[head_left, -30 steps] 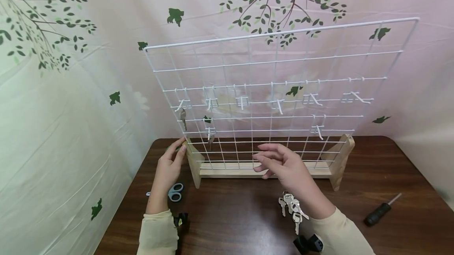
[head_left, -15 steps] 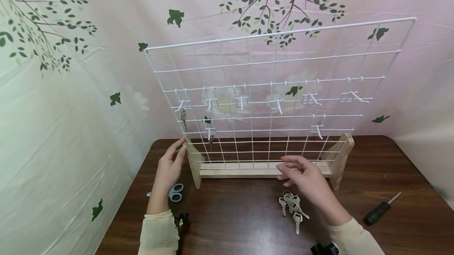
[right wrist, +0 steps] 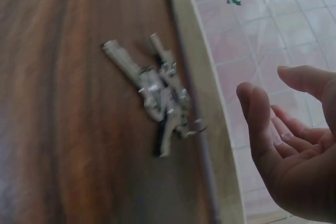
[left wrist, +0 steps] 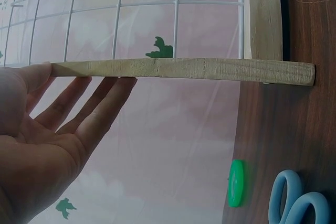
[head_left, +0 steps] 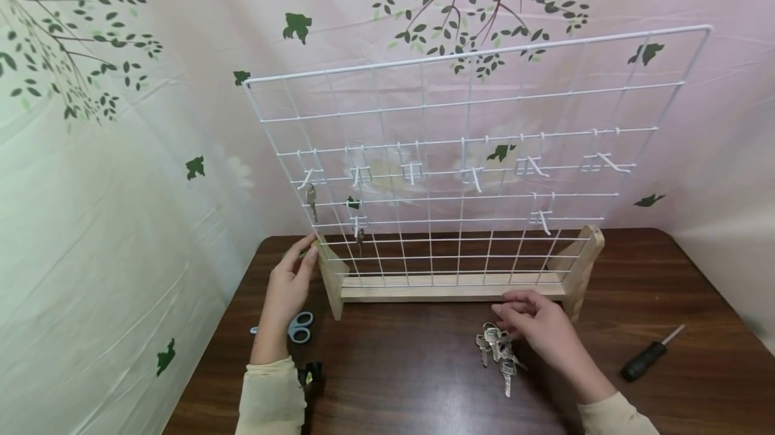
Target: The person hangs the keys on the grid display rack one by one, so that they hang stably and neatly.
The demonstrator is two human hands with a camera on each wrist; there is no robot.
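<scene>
My left hand [head_left: 289,282] is at the left wooden upright [head_left: 329,277] of a white wire grid rack [head_left: 418,220]. In the left wrist view, its nearly straight fingertips touch the upright's outer face [left wrist: 184,71], the thumb by its end. My right hand [head_left: 539,324] hovers beside a small pile of silver keys [head_left: 499,351] on the table, in front of the rack. Its thumb and fingers are apart with nothing between them, as the right wrist view confirms; the keys [right wrist: 163,95] look blurred there. One key [head_left: 311,203] hangs at the upper-left hook, another [head_left: 360,239] at the lower-left hook.
Several white hooks, such as one [head_left: 475,178] mid-rack, stick out toward me. Blue-handled scissors [head_left: 299,327] lie by my left forearm, a black screwdriver [head_left: 644,360] at the right. A green ring-shaped item [left wrist: 236,183] sits near the left upright. A patterned curtain [head_left: 200,220] hangs behind.
My right hand has moved from before the middle of the rack, right and down toward me, to beside the keys on the table. The left hand has stayed at the upright.
</scene>
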